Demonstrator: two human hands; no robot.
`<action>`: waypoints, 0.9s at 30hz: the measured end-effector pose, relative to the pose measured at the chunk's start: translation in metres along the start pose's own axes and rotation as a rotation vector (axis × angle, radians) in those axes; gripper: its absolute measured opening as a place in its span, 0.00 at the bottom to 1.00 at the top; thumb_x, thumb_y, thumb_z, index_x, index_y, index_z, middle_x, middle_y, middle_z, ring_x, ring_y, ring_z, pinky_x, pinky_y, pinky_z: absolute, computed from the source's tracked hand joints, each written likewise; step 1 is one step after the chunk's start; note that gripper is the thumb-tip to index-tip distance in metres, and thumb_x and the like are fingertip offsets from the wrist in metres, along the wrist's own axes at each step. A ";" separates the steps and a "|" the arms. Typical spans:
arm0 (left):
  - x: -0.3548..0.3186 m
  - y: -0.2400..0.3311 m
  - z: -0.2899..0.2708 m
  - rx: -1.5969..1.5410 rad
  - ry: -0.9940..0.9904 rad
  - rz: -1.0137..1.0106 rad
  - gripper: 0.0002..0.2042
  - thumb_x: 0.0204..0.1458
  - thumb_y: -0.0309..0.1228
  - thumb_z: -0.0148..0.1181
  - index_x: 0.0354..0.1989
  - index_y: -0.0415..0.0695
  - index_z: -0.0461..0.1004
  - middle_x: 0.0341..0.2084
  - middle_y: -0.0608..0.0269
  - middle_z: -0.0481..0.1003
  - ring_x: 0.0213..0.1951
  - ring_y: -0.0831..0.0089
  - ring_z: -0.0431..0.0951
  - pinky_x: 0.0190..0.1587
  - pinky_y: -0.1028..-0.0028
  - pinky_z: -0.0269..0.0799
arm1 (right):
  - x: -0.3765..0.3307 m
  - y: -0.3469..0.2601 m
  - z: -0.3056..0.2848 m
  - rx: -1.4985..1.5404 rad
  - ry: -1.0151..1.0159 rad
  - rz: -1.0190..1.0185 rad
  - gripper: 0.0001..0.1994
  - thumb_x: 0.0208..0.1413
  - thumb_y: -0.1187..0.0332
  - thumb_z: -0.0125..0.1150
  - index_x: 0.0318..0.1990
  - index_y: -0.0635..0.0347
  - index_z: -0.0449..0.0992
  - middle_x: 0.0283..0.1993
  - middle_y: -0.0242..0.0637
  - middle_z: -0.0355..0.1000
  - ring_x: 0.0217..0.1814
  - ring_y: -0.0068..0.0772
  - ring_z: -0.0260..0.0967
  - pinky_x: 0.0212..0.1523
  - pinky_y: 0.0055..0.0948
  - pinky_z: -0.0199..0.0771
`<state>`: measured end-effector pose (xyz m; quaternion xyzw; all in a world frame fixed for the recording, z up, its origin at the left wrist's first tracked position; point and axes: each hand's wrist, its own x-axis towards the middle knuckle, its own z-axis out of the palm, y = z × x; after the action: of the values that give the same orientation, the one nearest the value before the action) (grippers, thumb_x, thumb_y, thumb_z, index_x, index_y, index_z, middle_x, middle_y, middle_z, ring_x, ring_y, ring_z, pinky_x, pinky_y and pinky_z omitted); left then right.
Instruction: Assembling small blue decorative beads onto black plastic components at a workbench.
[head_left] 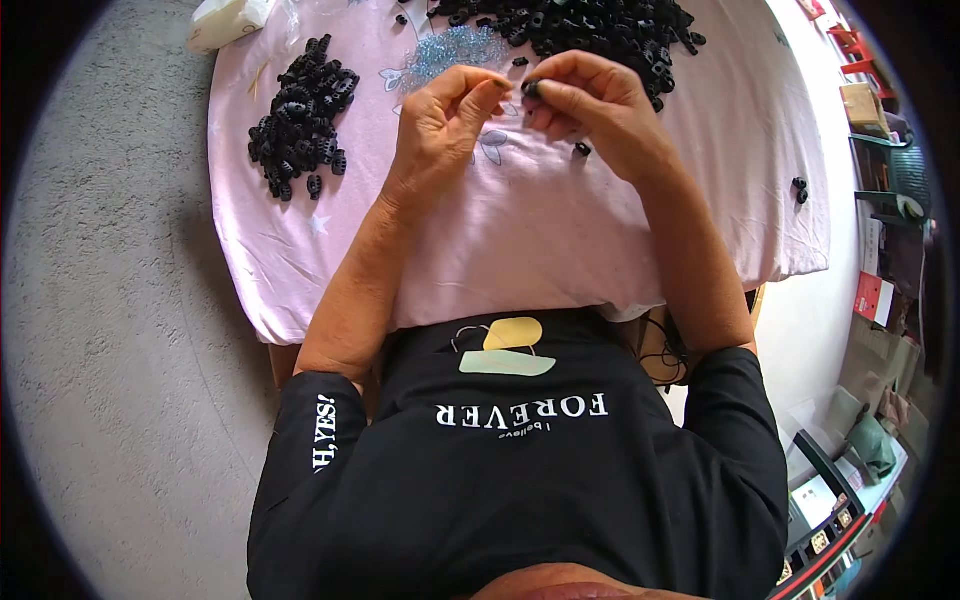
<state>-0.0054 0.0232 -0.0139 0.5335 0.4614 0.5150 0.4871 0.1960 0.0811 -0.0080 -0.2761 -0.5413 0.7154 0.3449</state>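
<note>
Above the pink cloth, my two hands are held close together. My right hand [598,100] pinches a small black plastic piece [531,90] between thumb and fingers. My left hand [450,112] is closed in a pinch facing it; whatever lies between its fingertips is too small to make out. Just beyond the hands lies a heap of tiny shiny, bluish-clear bits [452,52]. A large pile of black plastic pieces [600,30] spreads at the far side. To the left sits a smaller pile of ridged, oval black pieces [305,115].
The pink patterned cloth [540,240] covers the table. Single black pieces lie near my right hand [582,150] and at the right side [800,190]. A white bag [228,22] rests at the far left corner. Shelves with boxes [866,110] stand at the right.
</note>
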 end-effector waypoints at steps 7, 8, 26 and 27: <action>-0.001 -0.006 0.017 0.700 -0.037 0.469 0.14 0.49 0.22 0.63 0.46 0.42 0.76 0.44 0.57 0.75 0.49 0.57 0.73 0.52 0.64 0.70 | 0.007 0.004 -0.021 0.070 0.216 -0.128 0.08 0.62 0.70 0.58 0.46 0.60 0.76 0.37 0.33 0.78 0.35 0.19 0.75 0.38 0.19 0.78; 0.000 -0.009 0.017 0.760 -0.070 0.503 0.15 0.48 0.22 0.62 0.46 0.42 0.76 0.44 0.57 0.75 0.49 0.57 0.73 0.53 0.64 0.69 | 0.007 0.005 -0.021 0.070 0.218 -0.128 0.08 0.62 0.70 0.58 0.46 0.60 0.76 0.37 0.33 0.78 0.35 0.19 0.75 0.38 0.19 0.78; -0.003 -0.001 0.001 0.902 -0.172 0.457 0.08 0.44 0.21 0.64 0.34 0.42 0.76 0.33 0.60 0.74 0.40 0.61 0.73 0.45 0.66 0.68 | 0.003 0.003 -0.001 0.025 0.117 -0.080 0.08 0.61 0.71 0.58 0.44 0.64 0.76 0.36 0.36 0.77 0.35 0.22 0.76 0.36 0.19 0.78; -0.003 0.000 0.001 0.907 -0.174 0.443 0.09 0.44 0.21 0.64 0.34 0.42 0.75 0.33 0.60 0.74 0.39 0.61 0.73 0.44 0.66 0.69 | 0.003 0.003 -0.002 0.025 0.115 -0.080 0.08 0.61 0.71 0.58 0.44 0.64 0.76 0.36 0.36 0.77 0.35 0.22 0.76 0.36 0.19 0.78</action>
<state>-0.0046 0.0201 -0.0144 0.8171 0.4719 0.3077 0.1224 0.1951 0.0842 -0.0116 -0.2908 -0.5222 0.6906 0.4072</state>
